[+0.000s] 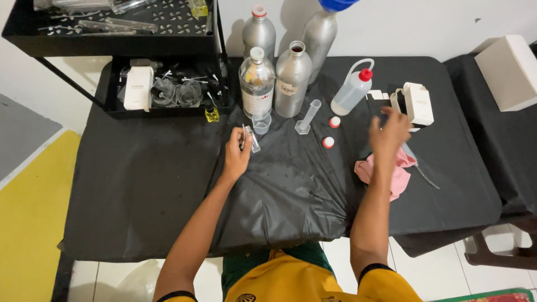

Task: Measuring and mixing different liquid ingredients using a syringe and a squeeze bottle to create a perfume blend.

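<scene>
— Left hand (236,154) first: what is its grip doing?

— Pinching a small clear glass bottle (250,138) between thumb and fingers, held just above the black desk (145,184), close in front of the large clear bottle (257,84) with the white cap.

— And the right hand (389,133)?

— Its fingers are spread loosely, with nothing in them. The hand is blurred and hovers over the right part of the desk, just above a pink cloth (386,173) and near an open white carton (417,103).

— What sits between the two hands?

— A small clear cup (261,123) right beside the little bottle, then a narrow plastic measuring cylinder (308,117) standing upright, and two loose red-and-white caps (328,142) lying on the desk.

— Further back?

— Three tall silver metal bottles: one open with a label (292,81), one with a red-and-white cap (259,31), one with a blue cap (320,31). To their right leans a plastic squeeze bottle (351,92) with a red top and bent spout.

— Anything off to the sides?

— At the upper left a black tiered rack (112,45) holds a white carton (137,88) and glassware. At the far right a white box (510,72) rests on a second black surface.
</scene>
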